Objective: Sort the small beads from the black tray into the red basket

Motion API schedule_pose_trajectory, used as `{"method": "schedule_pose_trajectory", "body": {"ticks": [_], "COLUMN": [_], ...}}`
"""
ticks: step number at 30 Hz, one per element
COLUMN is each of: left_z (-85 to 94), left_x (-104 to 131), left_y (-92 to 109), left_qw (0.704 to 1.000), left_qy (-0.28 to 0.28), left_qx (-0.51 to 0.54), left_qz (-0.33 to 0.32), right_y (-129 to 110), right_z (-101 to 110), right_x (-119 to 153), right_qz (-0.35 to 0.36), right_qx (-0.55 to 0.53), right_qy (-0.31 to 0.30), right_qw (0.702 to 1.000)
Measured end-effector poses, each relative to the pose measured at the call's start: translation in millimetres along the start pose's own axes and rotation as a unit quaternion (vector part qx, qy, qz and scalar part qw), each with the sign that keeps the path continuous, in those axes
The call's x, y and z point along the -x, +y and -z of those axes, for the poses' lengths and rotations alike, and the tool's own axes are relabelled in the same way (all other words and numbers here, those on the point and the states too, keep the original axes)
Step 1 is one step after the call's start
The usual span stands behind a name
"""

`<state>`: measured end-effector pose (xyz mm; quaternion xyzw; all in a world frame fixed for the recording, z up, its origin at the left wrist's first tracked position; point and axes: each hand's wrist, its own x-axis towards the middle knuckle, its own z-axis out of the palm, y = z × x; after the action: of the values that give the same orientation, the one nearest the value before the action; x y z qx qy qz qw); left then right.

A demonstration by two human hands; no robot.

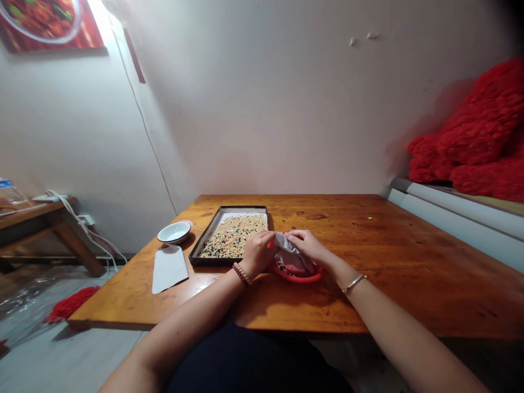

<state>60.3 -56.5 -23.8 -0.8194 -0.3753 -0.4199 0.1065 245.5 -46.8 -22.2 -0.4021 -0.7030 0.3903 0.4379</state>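
Note:
A thin whitish cloth or bag [290, 252] is pinched between my two hands above a red bowl [305, 279]. My left hand [258, 251] grips its left edge with bent fingers, and my right hand [308, 244] grips its upper right edge. Some small dark and green bits show inside the bowl, partly hidden by the cloth. Just left of my left hand lies a black-rimmed tray [213, 262] with many pale and dark beans or beads [233, 237] spread over its white bottom.
On the table's left side are a white bowl [174, 232] and a white card [170, 270]. A small green bit [370, 218] lies at the right. Red fluffy bundles [483, 136] rest on a ledge at far right. A side table [61, 210] stands left.

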Motion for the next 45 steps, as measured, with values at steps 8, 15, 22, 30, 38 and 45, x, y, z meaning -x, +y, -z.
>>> {"method": "schedule_pose_trajectory", "body": {"ticks": [8, 15, 22, 30, 38, 45], "left_z": [0.5, 4.6, 3.9, 7.5, 12.3, 15.4], "left_x": [0.1, -2.4, -0.7, 0.1, -2.7, -5.8], "left_y": [4.2, 9.0, 9.6, 14.5, 12.1, 10.0], "left_qw": [0.998, 0.998, 0.997, 0.993, 0.986, 0.965], "left_qy": [0.027, 0.049, 0.048, 0.015, -0.078, -0.132], "left_qx": [0.022, 0.034, 0.049, 0.114, 0.137, 0.214], "left_qz": [0.054, 0.031, -0.024, 0.037, 0.053, 0.077], "right_y": [-10.4, -9.1, -15.0, -17.2, -5.7, 0.7], "right_z": [-0.9, 1.4, 1.8, 8.3, -7.5, -3.7], "right_x": [6.7, 5.5, 7.3, 8.0, 14.4, 9.5], "right_qz": [-0.020, -0.031, -0.035, -0.045, -0.091, -0.021], "right_qx": [-0.053, -0.079, -0.082, -0.097, -0.093, -0.046], "right_qy": [-0.007, 0.029, 0.014, 0.005, -0.062, -0.025], "right_qw": [0.998, 0.996, 0.996, 0.994, 0.990, 0.998]}}
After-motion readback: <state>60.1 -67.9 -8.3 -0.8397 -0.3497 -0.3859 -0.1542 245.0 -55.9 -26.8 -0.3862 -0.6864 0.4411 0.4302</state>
